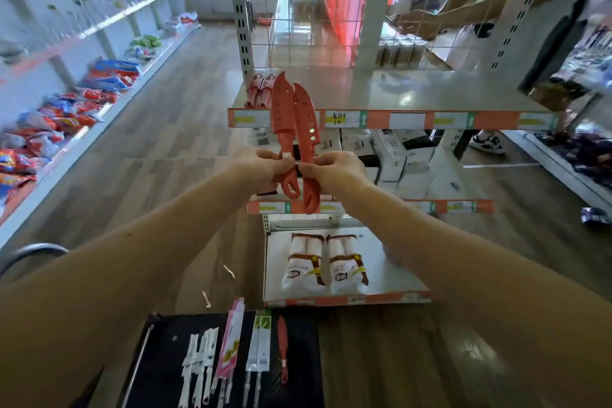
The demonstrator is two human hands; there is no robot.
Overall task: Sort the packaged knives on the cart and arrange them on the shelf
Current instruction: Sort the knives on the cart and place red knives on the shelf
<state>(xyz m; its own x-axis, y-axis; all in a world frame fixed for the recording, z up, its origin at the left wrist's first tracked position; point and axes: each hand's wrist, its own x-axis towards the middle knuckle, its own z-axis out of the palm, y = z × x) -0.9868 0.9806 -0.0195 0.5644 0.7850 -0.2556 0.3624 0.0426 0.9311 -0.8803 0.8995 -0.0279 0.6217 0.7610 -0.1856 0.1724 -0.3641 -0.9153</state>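
I hold two red sheathed knives upright in front of the shelf. My left hand [265, 164] grips the handle of the left red knife [282, 109]. My right hand [331, 172] grips the right red knife [306, 122]. The two knives touch side by side. Two red packaged items [260, 89] lie on the grey top shelf [414, 93] at its left end. Below me the black cart [165, 368] carries white-handled packaged knives [198, 361], pink packs [231, 341], clear packs with green tops [260, 351] and one more red knife [282, 348].
White boxes [390, 149] fill the middle shelf. Two white bagged items [326, 263] lie on the bottom shelf. A wire grid [298, 10] backs the top shelf. Another person's arm [430, 20] reaches behind it. Snack bags [59, 116] line the left wall shelving.
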